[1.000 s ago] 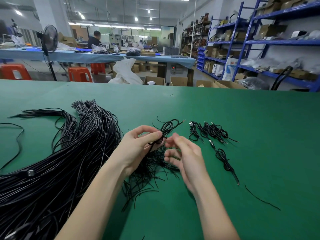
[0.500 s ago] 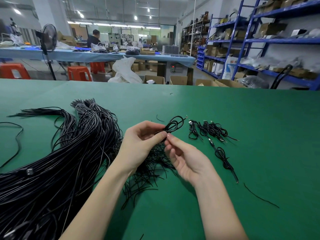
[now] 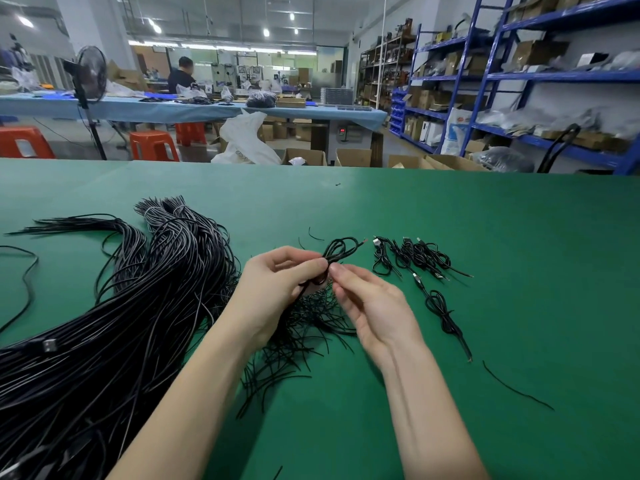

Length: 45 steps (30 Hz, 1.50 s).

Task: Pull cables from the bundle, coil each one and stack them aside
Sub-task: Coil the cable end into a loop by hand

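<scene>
A big bundle of black cables [image 3: 114, 306] sprawls over the left of the green table [image 3: 450, 209]. My left hand [image 3: 277, 285] pinches a small coiled black cable [image 3: 337, 251] above the table, its loops sticking out past my fingers. My right hand [image 3: 370, 303] meets it from the right, fingertips pinching the coil's waist. Several finished coiled cables [image 3: 412, 258] lie in a row to the right, and one more coiled cable [image 3: 446, 317] lies nearer me.
A heap of thin black tie wires [image 3: 298, 341] lies under my hands. A loose tie wire [image 3: 516, 388] lies at the right, and a stray cable [image 3: 24, 282] curves at the far left. Cardboard boxes, blue shelving and another worktable stand beyond the table's far edge.
Both hands have risen a little with the coil. My right hand has closed in from below and now pinches the coil's middle.
</scene>
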Each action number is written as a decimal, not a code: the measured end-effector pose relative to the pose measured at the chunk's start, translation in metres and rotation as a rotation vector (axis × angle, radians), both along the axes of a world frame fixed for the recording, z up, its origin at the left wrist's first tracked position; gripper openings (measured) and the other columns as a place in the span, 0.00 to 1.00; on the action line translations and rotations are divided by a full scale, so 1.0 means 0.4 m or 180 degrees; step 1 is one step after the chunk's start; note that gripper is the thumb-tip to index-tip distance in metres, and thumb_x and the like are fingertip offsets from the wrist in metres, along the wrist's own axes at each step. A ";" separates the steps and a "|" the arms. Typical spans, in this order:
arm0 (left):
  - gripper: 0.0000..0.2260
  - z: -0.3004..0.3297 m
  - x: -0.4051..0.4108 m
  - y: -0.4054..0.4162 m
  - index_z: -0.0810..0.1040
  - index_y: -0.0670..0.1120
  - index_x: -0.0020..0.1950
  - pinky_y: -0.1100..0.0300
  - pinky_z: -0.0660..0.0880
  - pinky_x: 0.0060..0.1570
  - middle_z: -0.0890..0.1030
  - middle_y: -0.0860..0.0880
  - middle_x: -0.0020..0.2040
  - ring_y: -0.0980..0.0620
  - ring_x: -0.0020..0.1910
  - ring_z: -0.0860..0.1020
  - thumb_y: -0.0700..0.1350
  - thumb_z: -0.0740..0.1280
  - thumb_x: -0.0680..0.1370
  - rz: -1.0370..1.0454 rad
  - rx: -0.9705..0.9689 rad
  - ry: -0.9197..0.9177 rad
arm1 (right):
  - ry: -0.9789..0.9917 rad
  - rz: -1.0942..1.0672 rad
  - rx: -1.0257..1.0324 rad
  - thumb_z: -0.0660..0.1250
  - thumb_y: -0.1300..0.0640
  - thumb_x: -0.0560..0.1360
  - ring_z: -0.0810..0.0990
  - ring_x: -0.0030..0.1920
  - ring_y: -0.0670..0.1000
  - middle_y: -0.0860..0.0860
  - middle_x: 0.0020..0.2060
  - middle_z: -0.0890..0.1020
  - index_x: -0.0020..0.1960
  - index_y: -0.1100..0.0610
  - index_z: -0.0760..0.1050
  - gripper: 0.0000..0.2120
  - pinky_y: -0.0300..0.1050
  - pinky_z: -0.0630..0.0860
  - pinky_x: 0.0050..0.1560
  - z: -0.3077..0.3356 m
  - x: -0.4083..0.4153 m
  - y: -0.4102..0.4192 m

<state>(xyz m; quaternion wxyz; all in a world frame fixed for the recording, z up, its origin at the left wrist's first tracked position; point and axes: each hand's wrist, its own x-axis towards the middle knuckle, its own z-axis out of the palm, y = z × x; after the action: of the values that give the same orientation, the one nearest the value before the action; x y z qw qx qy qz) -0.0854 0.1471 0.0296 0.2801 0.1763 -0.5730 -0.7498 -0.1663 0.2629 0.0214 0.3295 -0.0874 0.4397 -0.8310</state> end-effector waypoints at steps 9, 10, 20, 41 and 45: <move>0.07 0.006 0.021 -0.021 0.81 0.37 0.44 0.64 0.82 0.38 0.84 0.39 0.41 0.50 0.35 0.84 0.33 0.73 0.68 -0.0512 0.1371 -0.0294 | 0.4672 -0.1387 0.0734 0.77 0.66 0.71 0.83 0.41 0.43 0.45 0.40 0.85 0.42 0.56 0.85 0.05 0.34 0.78 0.44 -0.040 -0.029 0.022; 0.07 0.002 0.020 -0.022 0.81 0.37 0.45 0.63 0.82 0.39 0.84 0.39 0.41 0.49 0.36 0.84 0.33 0.73 0.68 -0.0492 0.1274 -0.0226 | 0.4577 -0.1367 0.0828 0.77 0.64 0.71 0.83 0.40 0.44 0.43 0.39 0.85 0.42 0.55 0.85 0.05 0.34 0.78 0.43 -0.043 -0.028 0.021; 0.12 -0.021 0.010 -0.017 0.81 0.42 0.47 0.60 0.81 0.52 0.84 0.45 0.43 0.49 0.45 0.83 0.40 0.76 0.66 -0.0256 0.0097 0.0232 | 0.0157 0.0502 0.0532 0.74 0.53 0.75 0.79 0.30 0.44 0.50 0.35 0.84 0.44 0.59 0.83 0.09 0.32 0.73 0.25 -0.013 -0.012 0.013; 0.04 -0.020 0.016 -0.009 0.84 0.50 0.45 0.53 0.77 0.51 0.86 0.46 0.47 0.49 0.47 0.83 0.42 0.77 0.73 0.0021 -0.0787 -0.0079 | -0.0707 0.1008 0.0052 0.78 0.58 0.61 0.80 0.31 0.45 0.53 0.36 0.82 0.37 0.61 0.85 0.07 0.30 0.75 0.25 0.007 -0.010 0.035; 0.03 -0.007 0.016 -0.011 0.84 0.44 0.43 0.56 0.79 0.45 0.85 0.41 0.43 0.47 0.41 0.83 0.38 0.76 0.73 0.0061 -0.0668 -0.0249 | 0.0457 0.0475 0.0373 0.77 0.63 0.70 0.82 0.32 0.45 0.54 0.36 0.84 0.41 0.63 0.85 0.03 0.34 0.80 0.34 -0.002 -0.009 0.020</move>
<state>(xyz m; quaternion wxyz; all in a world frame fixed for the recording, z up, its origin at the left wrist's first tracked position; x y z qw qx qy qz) -0.0789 0.1427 0.0270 0.2816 0.1807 -0.6571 -0.6755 -0.1698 0.2710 0.0204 0.3625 -0.1598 0.5022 -0.7686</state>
